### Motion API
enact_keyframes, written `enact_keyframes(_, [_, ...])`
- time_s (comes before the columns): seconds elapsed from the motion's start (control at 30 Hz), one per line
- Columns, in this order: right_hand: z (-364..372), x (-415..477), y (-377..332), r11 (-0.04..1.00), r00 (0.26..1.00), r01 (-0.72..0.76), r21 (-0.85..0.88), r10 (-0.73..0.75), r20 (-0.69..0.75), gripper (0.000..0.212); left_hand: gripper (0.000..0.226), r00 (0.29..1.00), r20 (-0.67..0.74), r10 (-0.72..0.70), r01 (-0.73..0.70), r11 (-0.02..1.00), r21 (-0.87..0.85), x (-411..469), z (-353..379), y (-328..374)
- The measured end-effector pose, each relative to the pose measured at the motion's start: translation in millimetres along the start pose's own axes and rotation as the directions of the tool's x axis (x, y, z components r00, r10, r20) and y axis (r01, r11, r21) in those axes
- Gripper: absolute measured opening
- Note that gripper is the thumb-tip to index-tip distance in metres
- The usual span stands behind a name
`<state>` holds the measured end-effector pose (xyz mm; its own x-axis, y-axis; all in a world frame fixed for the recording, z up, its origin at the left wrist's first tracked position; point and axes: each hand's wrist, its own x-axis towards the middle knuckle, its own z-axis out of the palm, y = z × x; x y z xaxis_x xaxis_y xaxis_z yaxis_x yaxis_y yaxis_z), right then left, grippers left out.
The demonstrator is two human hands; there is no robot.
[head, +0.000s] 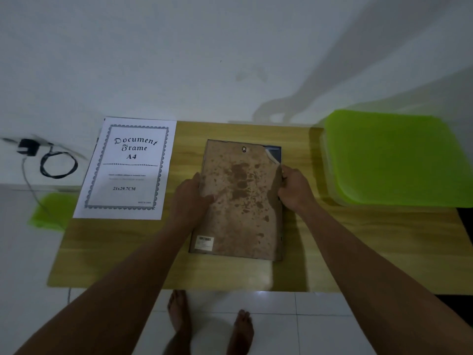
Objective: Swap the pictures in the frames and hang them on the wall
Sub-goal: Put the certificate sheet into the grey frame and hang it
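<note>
The frame (276,150) lies face down in the middle of the bench (358,252), its stained backing board (240,201) uppermost and slightly askew, so the dark rim shows at the far right corner. The left hand (190,198) grips the board's left edge, thumb on top. The right hand (294,190) has its fingers curled on the right edge, though in this dim light it may be holding the rim instead. The printed sheet (125,170) lies just left of the frame. The step in hand looks like freeing or seating the board. Next, it needs lifting evenly from both edges without bending it.
</note>
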<state>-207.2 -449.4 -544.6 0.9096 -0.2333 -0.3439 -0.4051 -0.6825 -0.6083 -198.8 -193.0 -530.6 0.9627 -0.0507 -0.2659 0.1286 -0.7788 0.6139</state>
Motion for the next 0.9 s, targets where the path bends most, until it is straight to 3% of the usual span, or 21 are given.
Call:
enact_keyframes(0.07, [0.2, 5.1, 0.9, 0.999, 1.000, 0.015, -0.045, -0.015, 0.012, 0.047, 0.066, 0.999, -0.020, 0.030, -0.030, 0.999, -0.018, -13.0, -4.7, 2.8])
enact_keyframes(0.17, [-6.5, 6.4, -8.1, 0.996, 1.000, 0.020, -0.091, -0.018, 0.021, 0.049, 0.068, 0.972, -0.015, 0.236, -0.236, 0.971, -0.020, -42.0, -8.5, 2.7])
enact_keyframes(0.23, [-10.2, 7.8, -12.8, 0.993, 0.998, 0.042, -0.106, -0.036, 0.057, 0.056, 0.103, 0.967, 0.079, 0.242, -0.251, 0.958, 0.141, -55.7, -5.6, -10.8])
enact_keyframes(0.3, [-14.6, 8.3, -17.5, 0.981, 0.991, 0.059, -0.187, -0.035, 0.129, 0.069, 0.139, 0.970, 0.198, 0.139, -0.192, 0.941, 0.278, -63.1, 2.4, -32.5])
enact_keyframes(0.37, [-16.8, 7.8, -21.6, 0.956, 0.983, 0.067, -0.285, -0.015, 0.181, 0.074, 0.148, 0.962, 0.252, 0.107, -0.183, 0.935, 0.302, -66.2, 10.0, -49.7])
enact_keyframes(0.47, [-15.8, 7.0, -24.6, 0.953, 0.985, 0.075, -0.295, -0.024, 0.172, 0.079, 0.152, 0.957, 0.256, 0.135, -0.209, 0.933, 0.293, -68.0, 15.0, -58.6])
enact_keyframes(0.73, [-9.7, 24.1, -36.4, 0.990, 0.982, -0.135, -0.041, 0.139, 0.127, 0.077, 0.142, 0.949, 0.267, 0.168, -0.249, 0.918, 0.308, -70.2, 15.2, -61.3])
enact_keyframes(0.9, [-17.0, 27.0, -37.1, 0.984, 0.985, -0.129, 0.125, 0.113, 0.132, 0.074, 0.145, 0.956, 0.244, 0.163, -0.244, 0.902, 0.355, -69.7, 17.0, -60.2])
